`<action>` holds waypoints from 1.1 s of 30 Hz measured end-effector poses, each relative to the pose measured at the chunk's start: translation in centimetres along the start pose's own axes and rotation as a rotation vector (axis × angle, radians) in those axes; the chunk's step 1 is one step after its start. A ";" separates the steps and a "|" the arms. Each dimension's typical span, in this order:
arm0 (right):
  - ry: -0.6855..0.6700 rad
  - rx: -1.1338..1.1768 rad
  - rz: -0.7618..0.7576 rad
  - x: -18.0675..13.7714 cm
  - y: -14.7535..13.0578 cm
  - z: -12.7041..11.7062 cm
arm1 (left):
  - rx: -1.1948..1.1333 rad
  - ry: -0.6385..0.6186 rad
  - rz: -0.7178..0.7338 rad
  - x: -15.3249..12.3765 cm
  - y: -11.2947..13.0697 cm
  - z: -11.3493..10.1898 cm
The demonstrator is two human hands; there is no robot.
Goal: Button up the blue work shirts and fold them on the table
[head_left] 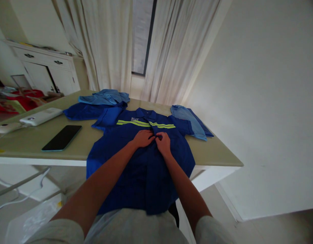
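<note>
A dark blue short-sleeved work shirt [131,169] with yellow-green reflective stripes across the chest lies face up on the table, its collar pointing away from me. Its lower part hangs over the near edge against my body. My left hand [143,138] rests on the shirt front just below the stripe, fingers bent and pinching at the front opening. Right beside it, my right hand [163,142] is closed on the other side of the same placket. Whatever small part lies between the fingertips is too small to make out.
The table [217,156] also bears a black-screened phone [62,138], a white device [42,116] and a white rounded gadget with a cable [8,127]. Folded light-blue clothes [105,97] lie at the back left, with another light-blue garment [188,118] on the right. A wall [268,101] stands close on the right.
</note>
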State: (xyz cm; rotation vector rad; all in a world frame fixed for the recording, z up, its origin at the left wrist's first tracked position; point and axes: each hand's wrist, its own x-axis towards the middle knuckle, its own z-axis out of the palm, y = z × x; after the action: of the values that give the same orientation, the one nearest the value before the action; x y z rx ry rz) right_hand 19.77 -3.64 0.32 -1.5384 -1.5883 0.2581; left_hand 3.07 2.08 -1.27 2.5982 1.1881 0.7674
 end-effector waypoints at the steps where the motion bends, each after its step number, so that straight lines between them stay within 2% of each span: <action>1: -0.009 -0.008 -0.023 -0.2 -0.2 -0.1 | 0.043 -0.029 -0.002 0.1 0.0 0.1; 5: -0.117 -0.106 -0.163 -2.5 -2.2 -0.8 | 0.076 -0.104 -0.048 1.5 -1.1 0.1; 8: -0.258 -0.228 -0.246 -4.4 -3.3 -1.1 | 0.066 -0.075 -0.057 2.8 -1.9 -0.5; 10: -0.293 -0.240 -0.249 -5.0 -3.3 -1.1 | 0.064 -0.038 -0.044 3.2 -2.0 -0.9; 13: -0.290 -0.136 -0.185 -4.5 -2.2 -1.2 | 0.068 0.040 -0.006 2.9 -1.2 -1.0; 16: -0.280 -0.085 -0.129 -3.7 -1.4 -1.4 | 0.051 0.091 -0.080 1.7 0.0 -0.4; 18: -0.273 -0.121 -0.115 -3.6 -1.4 -1.5 | 0.033 0.108 -0.136 0.6 0.7 -0.1; 21: -0.280 -0.251 -0.093 -3.7 -2.3 -1.5 | -0.013 0.163 -0.127 -0.7 1.4 -0.1; 23: -0.296 -0.351 -0.087 -3.7 -2.8 -1.4 | -0.091 0.152 -0.129 -1.3 1.7 -0.4; 26: -0.305 -0.438 -0.139 -3.6 -3.2 -1.3 | -0.203 0.118 -0.178 -1.5 2.0 -1.0; 33: -0.277 -0.405 -0.295 -3.6 -2.6 -1.3 | -0.397 0.255 -0.281 -0.9 1.7 -1.4</action>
State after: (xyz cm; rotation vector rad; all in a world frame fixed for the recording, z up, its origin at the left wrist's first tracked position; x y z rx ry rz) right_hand 18.28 -7.96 1.29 -1.5855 -2.1629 -0.0217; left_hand 2.96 0.16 0.18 2.0086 1.2754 1.1586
